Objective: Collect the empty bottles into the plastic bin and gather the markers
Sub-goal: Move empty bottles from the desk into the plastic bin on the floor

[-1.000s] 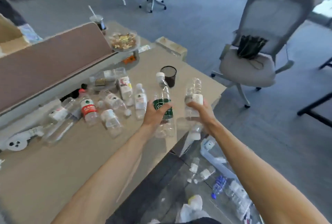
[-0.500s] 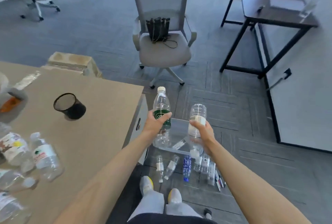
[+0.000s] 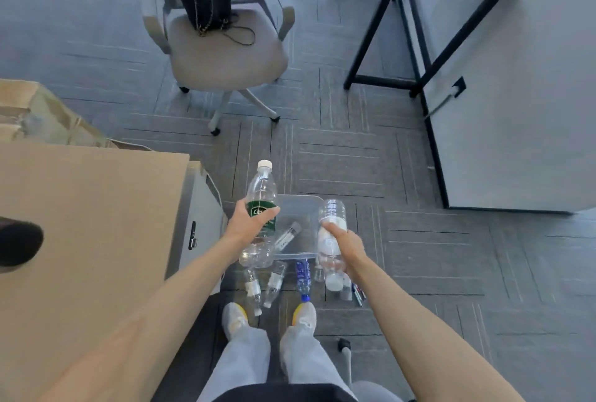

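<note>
My left hand (image 3: 250,219) grips a clear bottle with a green label and white cap (image 3: 262,190), held upright above the floor. My right hand (image 3: 343,242) grips a clear white-labelled bottle (image 3: 332,218), its white cap pointing down. Below both hands stands a clear plastic bin (image 3: 301,205) on the carpet, with one small bottle (image 3: 287,235) lying in it. Several empty bottles lie on the floor in front of the bin, among them a blue-labelled one (image 3: 303,276). A few markers (image 3: 358,293) lie on the floor by my right forearm.
The tan desk (image 3: 90,224) fills the left, with a drawer unit (image 3: 200,224) at its edge and a black cup (image 3: 17,243) at far left. A grey office chair (image 3: 222,44) carrying a black bag stands ahead. A black-legged table (image 3: 419,15) and white cabinet (image 3: 516,95) are at right. My feet (image 3: 267,318) stand behind the floor bottles.
My view has swung from the desk and its bottles to the floor. Both hands carried their bottles off the desk and now hold them over the bin.
</note>
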A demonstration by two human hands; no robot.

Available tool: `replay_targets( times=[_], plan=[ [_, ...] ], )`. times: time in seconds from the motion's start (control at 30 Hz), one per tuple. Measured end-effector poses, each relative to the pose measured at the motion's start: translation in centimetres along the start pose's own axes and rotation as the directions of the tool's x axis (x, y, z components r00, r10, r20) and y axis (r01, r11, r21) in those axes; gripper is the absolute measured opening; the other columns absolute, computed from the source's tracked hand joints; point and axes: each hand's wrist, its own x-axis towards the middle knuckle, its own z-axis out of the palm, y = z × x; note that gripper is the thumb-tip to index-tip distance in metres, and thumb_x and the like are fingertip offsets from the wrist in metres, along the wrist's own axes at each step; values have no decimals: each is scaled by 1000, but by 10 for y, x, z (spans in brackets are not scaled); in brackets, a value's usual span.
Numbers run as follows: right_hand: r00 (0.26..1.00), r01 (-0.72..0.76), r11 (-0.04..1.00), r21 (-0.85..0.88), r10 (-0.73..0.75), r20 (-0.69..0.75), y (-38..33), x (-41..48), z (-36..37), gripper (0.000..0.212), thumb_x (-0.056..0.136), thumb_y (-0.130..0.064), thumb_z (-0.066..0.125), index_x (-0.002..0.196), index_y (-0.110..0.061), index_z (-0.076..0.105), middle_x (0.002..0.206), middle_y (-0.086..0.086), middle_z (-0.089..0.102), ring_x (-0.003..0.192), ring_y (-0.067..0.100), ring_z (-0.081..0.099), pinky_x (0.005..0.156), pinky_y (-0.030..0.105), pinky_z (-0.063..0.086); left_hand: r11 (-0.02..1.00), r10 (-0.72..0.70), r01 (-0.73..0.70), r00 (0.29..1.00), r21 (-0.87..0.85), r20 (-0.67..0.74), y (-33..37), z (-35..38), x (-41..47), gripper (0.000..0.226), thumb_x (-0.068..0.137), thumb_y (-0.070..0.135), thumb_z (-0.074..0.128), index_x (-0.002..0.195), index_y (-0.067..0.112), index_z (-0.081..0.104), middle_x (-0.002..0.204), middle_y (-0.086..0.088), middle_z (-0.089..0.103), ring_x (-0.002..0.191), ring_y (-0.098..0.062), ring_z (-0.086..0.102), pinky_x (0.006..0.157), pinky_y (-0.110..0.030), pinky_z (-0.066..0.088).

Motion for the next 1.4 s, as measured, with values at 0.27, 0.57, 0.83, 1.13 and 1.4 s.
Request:
replay_targets(
  times=[0.27,0.57,0.83,1.13,1.4],
  plan=[
    [999,-34,996,-79,37,35,-14,84,10,54,84,-43,67,120,-6,51,110,9,53,83,20,57,78,43,55,994,-100,98,994,-46,-47,-13,12,48,77,75,46,79,135,18,39,119,-5,60,102,-24,66,81,-39,59],
    [1000,-14,966,-258,12,-10,-17,142,10,91,83,-54,64,153,-15,21,155,11,32,135,34,40,104,52,42,986,-165,166,983,-4,-76,-42,21,84,69,77,45,78,131,20,41,114,-2,59,101,-23,66,87,-46,58],
    [995,100,913,-395,-87,51,-11,125,1,75,89,-51,57,151,-17,30,152,10,40,136,30,42,111,48,35,983,-179,181,982,35,-60,-55,23,76,76,76,47,78,135,21,38,119,-4,60,101,-23,65,84,-43,58],
    [995,100,914,-393,-91,43,-5,112,-9,67,91,-46,58,147,-16,40,148,11,46,133,28,46,108,42,36,987,-149,151,988,58,-49,-53,26,69,80,72,53,78,135,24,39,119,-4,59,104,-24,64,90,-47,56],
    [989,137,914,-381,-103,109,1,99,-2,64,95,-42,54,149,-13,35,148,11,45,134,27,45,105,36,36,979,-136,134,991,154,5,-60,45,70,94,70,60,76,146,31,30,130,-2,54,110,-23,60,85,-38,56]
  ],
)
